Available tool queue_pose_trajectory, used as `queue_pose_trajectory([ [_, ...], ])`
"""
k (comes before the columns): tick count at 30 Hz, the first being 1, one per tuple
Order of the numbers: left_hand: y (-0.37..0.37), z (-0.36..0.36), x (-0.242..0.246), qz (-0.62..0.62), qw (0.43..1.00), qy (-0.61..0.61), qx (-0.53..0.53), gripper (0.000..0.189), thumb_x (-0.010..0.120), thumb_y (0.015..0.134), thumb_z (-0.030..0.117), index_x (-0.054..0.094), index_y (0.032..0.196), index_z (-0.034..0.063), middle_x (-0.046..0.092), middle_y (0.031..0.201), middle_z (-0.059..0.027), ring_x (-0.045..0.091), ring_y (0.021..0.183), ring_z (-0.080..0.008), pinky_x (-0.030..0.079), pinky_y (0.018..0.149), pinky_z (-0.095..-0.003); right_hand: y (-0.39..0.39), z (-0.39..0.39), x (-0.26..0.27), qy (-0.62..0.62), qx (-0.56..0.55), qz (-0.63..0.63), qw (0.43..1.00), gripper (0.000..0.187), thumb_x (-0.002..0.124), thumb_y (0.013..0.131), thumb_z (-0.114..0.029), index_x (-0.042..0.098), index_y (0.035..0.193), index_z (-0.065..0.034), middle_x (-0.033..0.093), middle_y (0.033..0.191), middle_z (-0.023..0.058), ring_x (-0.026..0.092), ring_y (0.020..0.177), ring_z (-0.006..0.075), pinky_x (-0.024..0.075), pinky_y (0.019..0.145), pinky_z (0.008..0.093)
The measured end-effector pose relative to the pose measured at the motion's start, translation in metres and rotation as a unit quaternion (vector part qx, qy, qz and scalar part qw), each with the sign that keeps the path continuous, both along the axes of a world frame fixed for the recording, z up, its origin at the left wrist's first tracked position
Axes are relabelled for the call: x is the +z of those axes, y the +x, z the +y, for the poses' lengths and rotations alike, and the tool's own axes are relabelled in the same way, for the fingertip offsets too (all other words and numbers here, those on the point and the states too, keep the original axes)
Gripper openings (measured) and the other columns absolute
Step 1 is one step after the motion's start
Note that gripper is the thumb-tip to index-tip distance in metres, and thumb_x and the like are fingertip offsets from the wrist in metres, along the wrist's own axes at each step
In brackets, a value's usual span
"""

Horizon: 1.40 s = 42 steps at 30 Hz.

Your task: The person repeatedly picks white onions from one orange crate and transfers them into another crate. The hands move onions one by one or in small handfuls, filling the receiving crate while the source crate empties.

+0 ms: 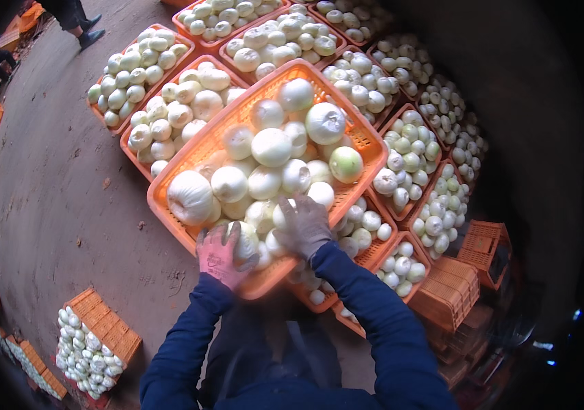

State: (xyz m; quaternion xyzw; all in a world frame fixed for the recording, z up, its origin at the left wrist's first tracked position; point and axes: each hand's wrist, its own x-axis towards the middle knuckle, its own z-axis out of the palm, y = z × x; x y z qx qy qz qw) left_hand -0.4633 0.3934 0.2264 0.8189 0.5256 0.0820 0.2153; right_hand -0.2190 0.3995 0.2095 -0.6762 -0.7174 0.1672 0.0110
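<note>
A large orange plastic crate stands tilted across my view, part filled with peeled white onions. At its near left corner my left hand, in a pink work glove with dark fingertips, curls its fingers and thumb around a white onion. My right hand, in a greyish glove and slightly blurred, bends over another onion close by, fingers on its far side and thumb on the near side. Its palm side is hidden. One greenish onion lies near the crate's right wall.
Several onion-filled crates surround this one behind and to the right. Orange crates are stacked at lower right. Onions spill beside a crate at lower left. Another person's legs show at top left on the concrete floor.
</note>
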Motion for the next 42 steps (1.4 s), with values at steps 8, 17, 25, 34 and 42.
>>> queue_pose_trajectory([
  [8,-0.001,-0.003,-0.007,0.016,0.999,0.027,0.008,0.089,0.084,0.076,0.051,0.055,0.15,0.0123,0.056,0.144,-0.017,0.052,0.135,-0.0373,0.034,0.121,-0.0563,0.008,0.028,0.037,0.067,-0.13,0.088,0.985,0.087,0.081,0.077,-0.057,0.055,0.148,-0.0119,0.059,0.135,0.0213,0.06,0.122,0.0411,0.0472,0.106,0.0553],
  [17,0.006,-0.004,-0.007,0.009,0.999,0.034,0.009,0.087,0.083,0.078,0.052,0.055,0.149,0.0102,0.057,0.144,-0.0175,0.054,0.133,-0.0374,0.036,0.12,-0.0565,0.082,0.094,-0.006,0.111,-0.139,-0.072,0.981,0.085,0.069,0.09,-0.06,0.046,0.157,-0.0117,0.046,0.155,0.0235,0.044,0.142,0.0433,0.0326,0.12,0.0541],
  [25,-0.002,-0.003,-0.005,0.007,0.999,0.036,0.014,0.082,0.078,0.081,0.057,0.057,0.146,0.0112,0.059,0.142,-0.0174,0.056,0.131,-0.036,0.034,0.119,-0.058,0.087,0.17,-0.043,0.161,-0.277,-0.04,0.946,0.073,0.06,0.097,-0.056,0.048,0.155,-0.015,0.038,0.164,0.0176,0.038,0.147,0.0447,0.0316,0.121,0.0575],
  [34,0.022,-0.002,-0.009,-0.002,0.999,0.029,-0.02,0.09,0.086,0.075,0.049,0.056,0.146,0.0035,0.061,0.141,-0.0231,0.059,0.127,-0.0414,0.043,0.114,-0.0539,0.097,0.136,-0.051,0.389,-0.224,0.057,0.892,0.083,0.068,0.093,-0.053,0.047,0.153,-0.0006,0.045,0.156,0.0264,0.043,0.144,0.043,0.0308,0.123,0.053],
  [42,-0.014,0.004,-0.035,-0.003,0.99,0.117,-0.08,0.072,0.072,0.096,0.034,0.049,0.153,-0.003,0.056,0.151,-0.0237,0.053,0.138,-0.0429,0.039,0.118,-0.0498,0.028,-0.178,-0.015,0.34,-0.33,0.26,0.842,0.065,0.067,0.098,-0.039,0.051,0.151,-0.0069,0.05,0.152,0.019,0.044,0.145,0.0414,0.0347,0.121,0.0539],
])
